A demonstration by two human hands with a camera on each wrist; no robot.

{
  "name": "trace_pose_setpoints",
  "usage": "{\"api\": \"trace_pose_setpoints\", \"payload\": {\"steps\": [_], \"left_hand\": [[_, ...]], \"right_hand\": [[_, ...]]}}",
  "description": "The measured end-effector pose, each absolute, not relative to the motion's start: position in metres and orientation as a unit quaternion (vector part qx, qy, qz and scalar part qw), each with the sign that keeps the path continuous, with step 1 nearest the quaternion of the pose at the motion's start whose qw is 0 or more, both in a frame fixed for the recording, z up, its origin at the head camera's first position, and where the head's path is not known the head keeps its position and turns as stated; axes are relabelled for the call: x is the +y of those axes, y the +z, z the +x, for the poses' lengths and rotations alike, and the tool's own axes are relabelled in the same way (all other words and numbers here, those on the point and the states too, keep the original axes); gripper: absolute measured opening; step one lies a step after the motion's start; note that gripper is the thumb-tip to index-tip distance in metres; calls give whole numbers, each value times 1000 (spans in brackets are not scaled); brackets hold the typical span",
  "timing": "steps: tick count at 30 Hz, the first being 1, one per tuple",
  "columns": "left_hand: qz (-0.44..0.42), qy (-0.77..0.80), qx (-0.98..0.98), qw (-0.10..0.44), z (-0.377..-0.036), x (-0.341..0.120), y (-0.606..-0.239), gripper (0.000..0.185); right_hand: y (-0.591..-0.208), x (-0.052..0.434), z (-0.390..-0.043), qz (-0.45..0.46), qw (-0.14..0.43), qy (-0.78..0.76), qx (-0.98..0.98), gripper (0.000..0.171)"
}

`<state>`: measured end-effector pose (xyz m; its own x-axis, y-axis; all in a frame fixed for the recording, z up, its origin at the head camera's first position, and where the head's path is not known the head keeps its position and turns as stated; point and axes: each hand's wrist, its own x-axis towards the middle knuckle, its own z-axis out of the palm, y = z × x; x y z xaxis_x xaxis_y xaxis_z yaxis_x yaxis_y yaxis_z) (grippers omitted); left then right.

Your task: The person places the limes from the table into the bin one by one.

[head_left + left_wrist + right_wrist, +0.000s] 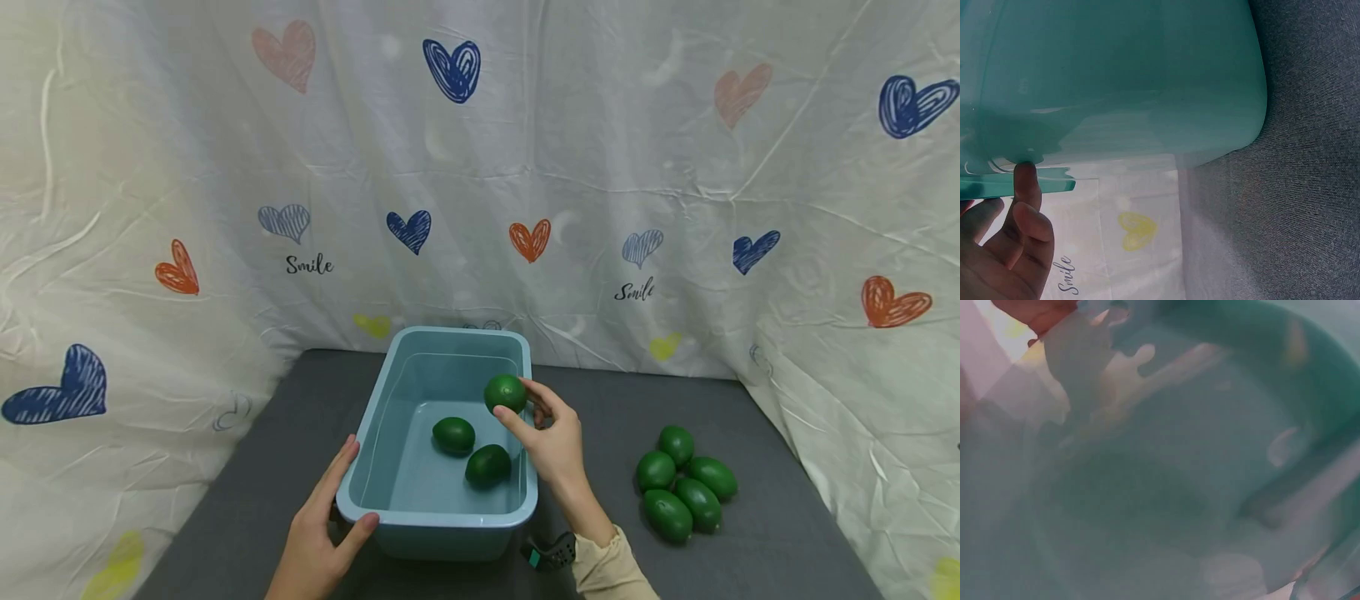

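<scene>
A light blue plastic basin stands on the dark table, seen in the head view. My right hand pinches a green avocado between thumb and fingers, over the basin's right side. Two more avocados, one near the middle and another closer to the front right, lie on the basin's floor. At the front left corner my left hand holds the rim, thumb at the front and fingers along the left side. The left wrist view shows bent fingers against the basin wall. The right wrist view is blurred by the basin's wall.
Several avocados lie in a cluster on the grey tabletop, right of the basin. Behind and at both sides hangs a white curtain with printed hearts. A dark strap sits at the right wrist.
</scene>
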<state>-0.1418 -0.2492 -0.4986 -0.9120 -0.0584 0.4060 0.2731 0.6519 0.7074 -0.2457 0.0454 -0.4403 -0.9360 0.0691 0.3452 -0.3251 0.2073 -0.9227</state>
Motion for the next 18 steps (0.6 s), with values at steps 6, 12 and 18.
{"api": "trace_pose_setpoints", "payload": {"steps": [6,12,18], "left_hand": [[-63,-415,-884,205,-142,-249,-499,89],[-66,-428,-877,207,-143,-248,-498,88],[-66,-427,-878,204,-141,-246,-496,86]], "right_hand": [[-443,45,-249,77,153,608,-776,55],[-444,43,-249,77,160,591,-787,60],[-444,45,-249,79,178,586,-787,58]]}}
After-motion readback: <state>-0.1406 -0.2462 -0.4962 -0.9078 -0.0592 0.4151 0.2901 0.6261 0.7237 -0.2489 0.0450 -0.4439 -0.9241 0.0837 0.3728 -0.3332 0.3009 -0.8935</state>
